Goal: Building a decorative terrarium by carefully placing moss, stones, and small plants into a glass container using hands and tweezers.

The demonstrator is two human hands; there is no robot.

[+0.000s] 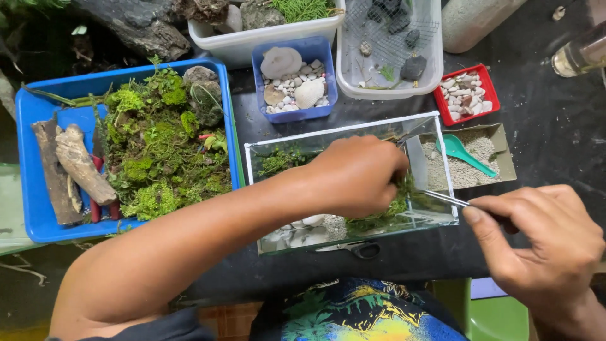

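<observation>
A small glass tank (442, 158) stands on the dark table, with moss (385, 215), greenery and pale stones (309, 230) inside. My left hand (356, 177) reaches down into the tank, fingers closed around a clump of moss at the right end. To the right of the tank, my right hand (543, 243) grips long metal tweezers (445, 199); their tips go over the glass rim into the moss next to my left hand's fingers.
A blue tray (31, 120) at left holds moss and driftwood pieces. Behind the tank sit a blue box of shells and pebbles (293, 79), a clear tub with mesh and dark stones (388, 44), a red pebble box (467, 91), and a tray of sand with a teal scoop (464, 155). Scissors (360, 249) lie in front.
</observation>
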